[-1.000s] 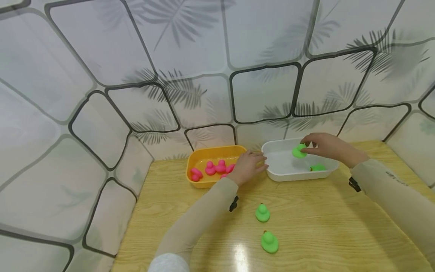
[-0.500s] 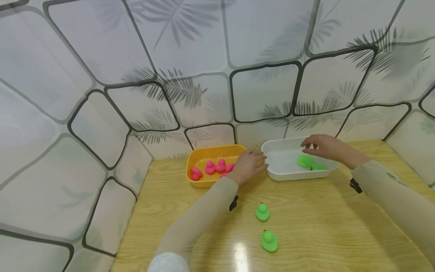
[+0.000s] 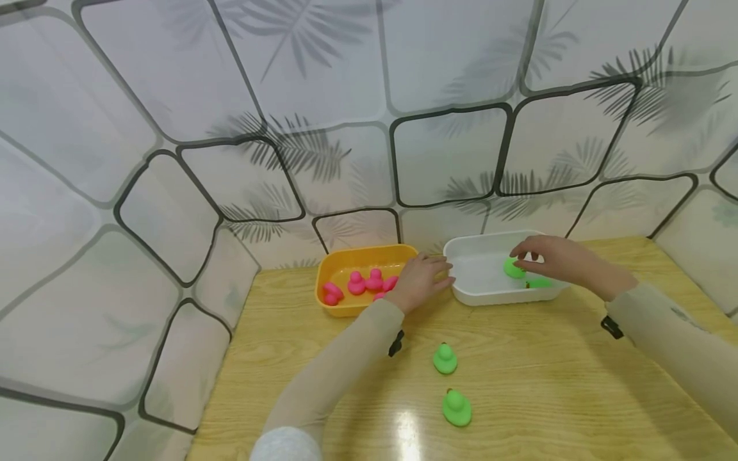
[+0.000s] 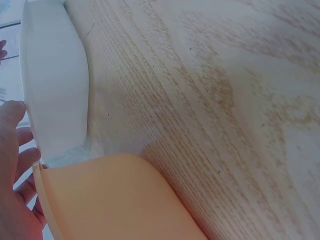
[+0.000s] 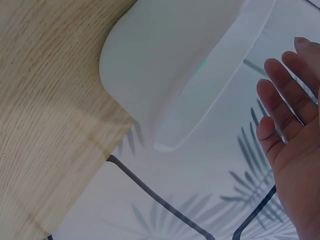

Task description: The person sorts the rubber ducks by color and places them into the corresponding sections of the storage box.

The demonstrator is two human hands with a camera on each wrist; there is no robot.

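Note:
My right hand [image 3: 556, 259] hovers over the right part of a white tray [image 3: 475, 299], fingers loosely bent and nothing in them. Below its fingertips a green rubber duck [image 3: 513, 269] sits in that tray, beside another green duck [image 3: 539, 282] lying on its side. My left hand [image 3: 422, 282] lies across the gap between the white tray and an orange tray [image 3: 325, 266], relaxed fingertips at the white rim. In the left wrist view the left hand's fingers [image 4: 22, 162] reach both rims. Several pink ducks [image 3: 357, 283] lie in the orange tray, some partly hidden by the left hand.
Two green ducks, a farther one [image 3: 445, 359] and a nearer one [image 3: 457, 408], stand on the wooden table [image 3: 530, 384] in front of the trays. A patterned wall covering [image 3: 357, 166] rises right behind both trays and along the left side.
My right hand has let go of a green duck, which dropped into the white tray beside the other one. The right hand has since shifted slightly down; the left hand stays in place.

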